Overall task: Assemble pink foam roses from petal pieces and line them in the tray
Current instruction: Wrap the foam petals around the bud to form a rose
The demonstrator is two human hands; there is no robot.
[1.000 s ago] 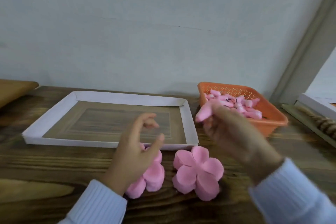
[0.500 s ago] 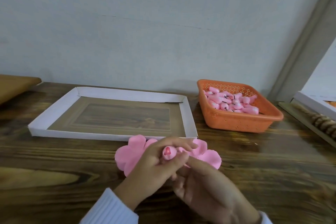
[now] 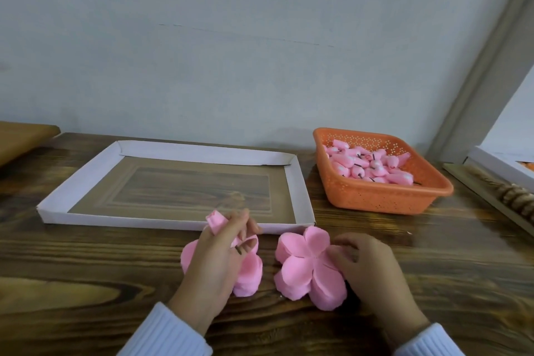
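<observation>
Two stacks of pink five-lobed foam petal pieces lie on the wooden table in front of the white cardboard tray. My left hand hovers over the left petal stack and grips a pink foam rose bud, whose dark stem pokes out between the fingers. My right hand pinches the right edge of the right petal stack. The tray holds nothing.
An orange perforated basket with several pink buds stands right of the tray. A white box and a flat strip with brown pieces sit at the far right. A brown board lies at the far left.
The hands, joined at the bud half a second ago, have parted. The left keeps the bud; the right has moved down onto the right petal stack.
</observation>
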